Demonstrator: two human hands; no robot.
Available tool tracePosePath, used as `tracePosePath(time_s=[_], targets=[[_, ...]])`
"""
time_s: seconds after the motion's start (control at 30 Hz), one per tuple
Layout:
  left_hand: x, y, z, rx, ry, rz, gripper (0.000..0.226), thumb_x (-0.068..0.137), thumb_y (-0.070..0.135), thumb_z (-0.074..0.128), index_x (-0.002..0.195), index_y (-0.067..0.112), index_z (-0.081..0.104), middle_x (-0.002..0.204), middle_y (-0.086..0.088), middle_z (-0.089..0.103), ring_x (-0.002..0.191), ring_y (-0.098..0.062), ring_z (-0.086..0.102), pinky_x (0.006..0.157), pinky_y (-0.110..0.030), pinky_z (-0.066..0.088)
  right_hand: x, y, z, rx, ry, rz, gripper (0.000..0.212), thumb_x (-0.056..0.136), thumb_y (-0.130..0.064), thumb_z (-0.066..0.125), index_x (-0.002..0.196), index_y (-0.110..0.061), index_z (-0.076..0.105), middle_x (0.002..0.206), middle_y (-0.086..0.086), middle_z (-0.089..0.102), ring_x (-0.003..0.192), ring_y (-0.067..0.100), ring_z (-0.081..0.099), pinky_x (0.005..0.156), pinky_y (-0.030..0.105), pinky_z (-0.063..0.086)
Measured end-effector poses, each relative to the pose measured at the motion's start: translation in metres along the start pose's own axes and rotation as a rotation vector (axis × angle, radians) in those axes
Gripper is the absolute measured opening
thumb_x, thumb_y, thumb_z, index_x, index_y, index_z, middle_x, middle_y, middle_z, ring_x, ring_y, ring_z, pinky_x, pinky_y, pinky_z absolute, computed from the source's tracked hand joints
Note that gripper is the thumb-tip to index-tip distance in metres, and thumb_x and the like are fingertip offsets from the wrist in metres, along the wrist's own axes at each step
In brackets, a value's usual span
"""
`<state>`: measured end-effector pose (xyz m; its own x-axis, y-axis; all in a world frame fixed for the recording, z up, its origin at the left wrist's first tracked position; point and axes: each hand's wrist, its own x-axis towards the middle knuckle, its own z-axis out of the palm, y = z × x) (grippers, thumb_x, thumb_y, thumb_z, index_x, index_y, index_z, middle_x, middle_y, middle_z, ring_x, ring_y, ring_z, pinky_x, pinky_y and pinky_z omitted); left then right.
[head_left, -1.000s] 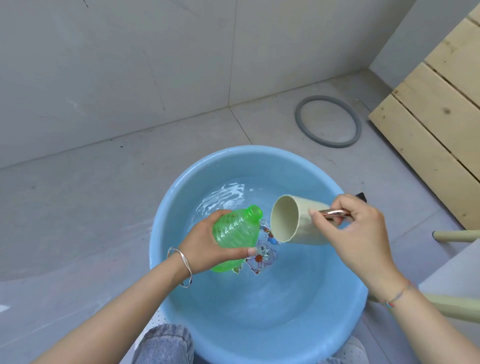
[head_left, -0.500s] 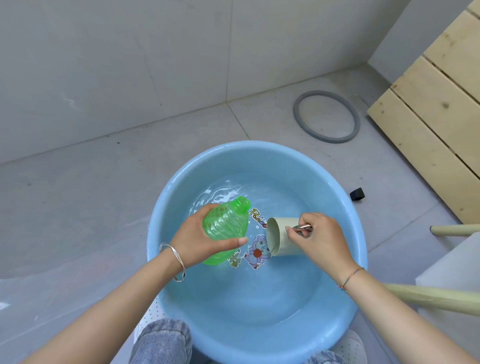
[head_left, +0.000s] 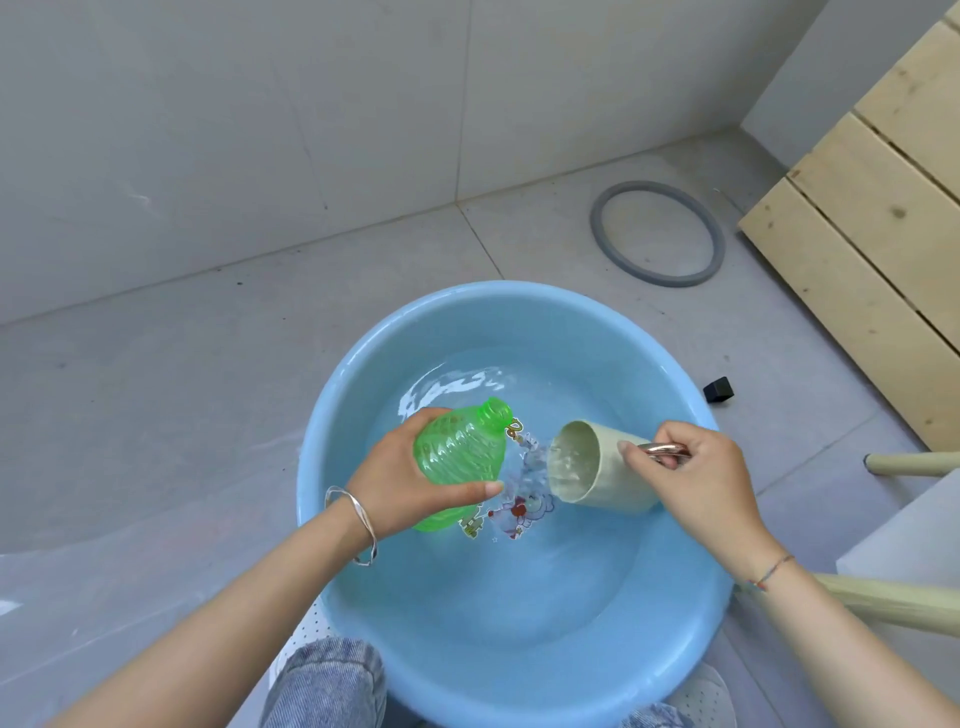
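Bright, even daylight (edges bowed), water glinting.

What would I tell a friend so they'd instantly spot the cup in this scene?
Start at the blue basin on the grey floor. Over it, the right hand holds a beige cup by its coppery handle, tipped sideways towards the green bottle in the left hand. Unlike that ribbed, see-through bottle, it is opaque, smooth and wide-mouthed.
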<state>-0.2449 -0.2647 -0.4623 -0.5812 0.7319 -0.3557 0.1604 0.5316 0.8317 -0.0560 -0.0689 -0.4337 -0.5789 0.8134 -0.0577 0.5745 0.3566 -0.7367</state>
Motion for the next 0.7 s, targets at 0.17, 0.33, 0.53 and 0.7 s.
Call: tracePosePath(time_s=[0.17, 0.33, 0.53, 0.7], targets=[[0.000, -0.002, 0.004, 0.014, -0.016, 0.009, 0.092, 0.037, 0.075, 0.075, 0.119, 0.038, 0.054, 0.111, 0.023, 0.062, 0.106, 0.002, 0.058, 0.095, -0.023, 0.045, -0.004, -0.006, -0.019, 0.185, 0.080, 0.061, 0.047, 0.078, -0.011, 0.075, 0.058, 0.006, 0.035, 0.052, -0.002, 0.028, 0.048, 0.008, 0.024, 0.043, 0.015, 0.017], [-0.001, 0.003, 0.008, 0.043, -0.044, 0.019, 0.091, 0.036, 0.077, 0.073, 0.117, 0.040, 0.053, 0.110, 0.024, 0.061, 0.105, 0.001, 0.057, 0.093, -0.021, 0.045, -0.010, -0.030, -0.035, 0.403, 0.106, 0.073, 0.065, 0.057, -0.046, 0.079, 0.065, 0.008, 0.044, 0.065, 0.034, 0.050, 0.070, 0.018, 0.045, 0.063, 0.027, 0.030], [-0.003, 0.007, 0.014, 0.059, -0.082, 0.017, 0.083, 0.041, 0.070, 0.081, 0.112, 0.041, 0.049, 0.104, 0.023, 0.060, 0.099, 0.002, 0.057, 0.081, -0.015, 0.042, -0.015, -0.054, -0.049, 0.389, 0.158, -0.018, 0.067, 0.052, -0.054, 0.081, 0.057, -0.004, 0.038, 0.057, 0.025, 0.041, 0.066, 0.018, 0.043, 0.050, 0.021, 0.027], [-0.005, 0.012, 0.015, 0.072, -0.115, 0.034, 0.084, 0.036, 0.075, 0.071, 0.110, 0.043, 0.048, 0.102, 0.026, 0.059, 0.097, 0.008, 0.055, 0.078, -0.007, 0.041, -0.019, -0.063, -0.052, 0.344, 0.175, -0.078, 0.046, 0.066, -0.034, 0.075, 0.058, -0.004, 0.041, 0.055, 0.020, 0.036, 0.048, 0.007, 0.026, 0.045, 0.016, 0.022]])
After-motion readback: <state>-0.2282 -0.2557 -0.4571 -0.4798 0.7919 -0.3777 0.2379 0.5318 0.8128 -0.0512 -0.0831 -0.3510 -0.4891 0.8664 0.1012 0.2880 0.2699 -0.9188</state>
